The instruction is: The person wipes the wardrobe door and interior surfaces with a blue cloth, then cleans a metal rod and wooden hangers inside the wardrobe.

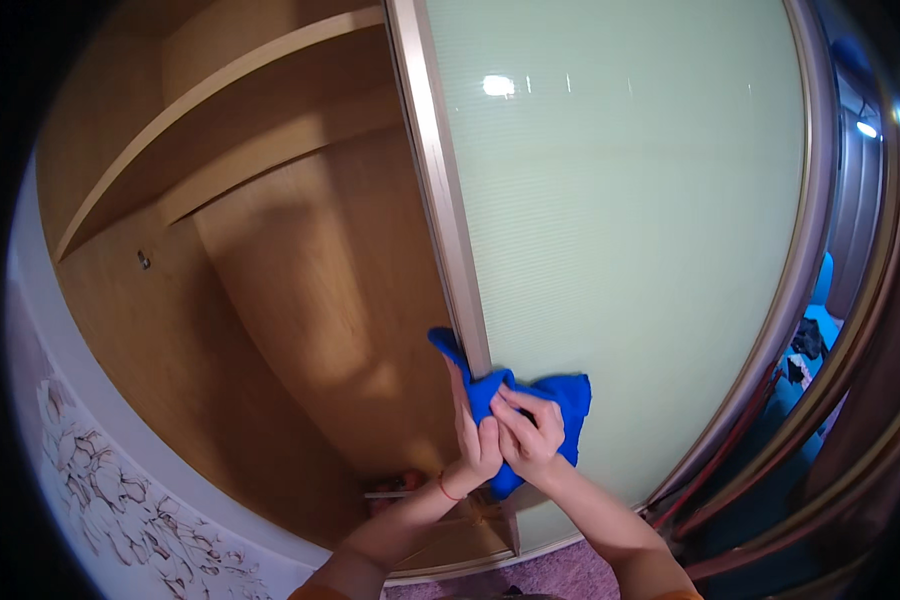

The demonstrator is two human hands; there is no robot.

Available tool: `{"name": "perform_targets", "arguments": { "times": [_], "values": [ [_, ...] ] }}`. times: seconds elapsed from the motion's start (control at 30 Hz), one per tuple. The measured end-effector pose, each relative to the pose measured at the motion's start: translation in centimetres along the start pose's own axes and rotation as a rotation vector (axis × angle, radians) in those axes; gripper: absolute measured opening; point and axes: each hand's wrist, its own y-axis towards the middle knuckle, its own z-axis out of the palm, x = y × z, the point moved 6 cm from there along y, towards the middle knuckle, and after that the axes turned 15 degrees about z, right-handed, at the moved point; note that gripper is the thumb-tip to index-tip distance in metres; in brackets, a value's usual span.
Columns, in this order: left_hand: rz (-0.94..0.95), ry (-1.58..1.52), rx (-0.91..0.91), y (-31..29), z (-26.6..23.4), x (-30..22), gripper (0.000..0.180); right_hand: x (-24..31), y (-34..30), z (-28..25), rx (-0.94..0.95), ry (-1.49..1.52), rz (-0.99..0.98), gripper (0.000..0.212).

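A blue cloth is wrapped around the metal edge frame of a sliding door, low on the door. My left hand, with a thin red band at the wrist, presses the cloth against the frame's inner side, its fingers partly behind the edge. Close beside it, my right hand grips the cloth from the door's front, fingers curled. Both hands nearly touch. The pale green ribbed panel of the door stretches to the right of the frame.
Left of the door, a wooden wardrobe interior lies open, with a shelf above and a small metal fitting on its side. A small reddish object rests at its bottom. Patterned white wall borders it; pinkish carpet lies below.
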Motion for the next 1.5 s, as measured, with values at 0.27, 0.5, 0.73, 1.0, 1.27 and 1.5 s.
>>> {"name": "perform_targets", "arguments": {
  "times": [0.27, 0.5, 0.73, 1.0, 1.27, 1.5],
  "values": [
    [-0.307, -0.139, 0.117, -13.5, 2.0, 1.8, 0.06, -3.8, -13.9, -1.9, 0.077, -0.039, 0.302, 0.032],
    [-0.579, -0.294, 0.238, -21.8, 2.5, 3.4, 0.056, -3.6, -18.5, -2.6, 0.123, -0.065, 0.5, 0.029],
    [-0.74, -0.465, 0.302, -25.9, 3.8, 5.8, 0.051, -4.2, -19.4, -2.5, 0.078, -0.07, 0.512, 0.028],
    [-0.841, -0.591, 0.314, -28.5, 5.2, 7.1, 0.047, -5.6, -20.1, -2.6, 0.066, -0.037, 0.474, 0.03],
    [-0.943, -0.675, 0.133, -29.8, 3.2, 7.9, 0.042, -5.1, -20.3, -1.6, 0.144, 0.044, 0.442, 0.024],
    [-0.598, -0.246, -0.194, -18.8, 3.8, 1.6, 0.029, -6.0, -15.6, -3.4, 0.316, 0.1, 0.308, 0.025]
  ]
}}
